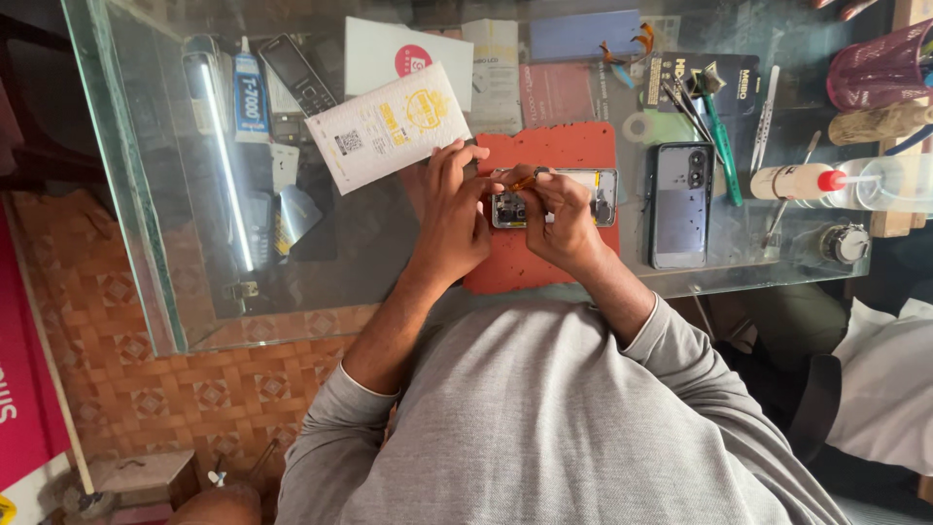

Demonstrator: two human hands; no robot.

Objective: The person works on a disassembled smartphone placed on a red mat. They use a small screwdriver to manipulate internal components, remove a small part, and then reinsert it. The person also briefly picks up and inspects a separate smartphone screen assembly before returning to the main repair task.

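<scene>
An opened phone [583,194] with its insides showing lies on a red work mat [559,151] on a glass counter. My left hand [454,216] rests on the phone's left end, fingers pressed on it. My right hand [562,219] pinches a small orange-handled tool [523,181] over the phone's upper left part. Whether its tip touches the phone is hidden by my fingers.
A phone back cover [680,204] lies right of the mat. A green screwdriver [721,141], tweezers [766,117], a squeeze bottle [807,181] and a purple cup [880,68] stand further right. A white packet [387,126], glue tube [250,94] and old handset [299,76] lie left.
</scene>
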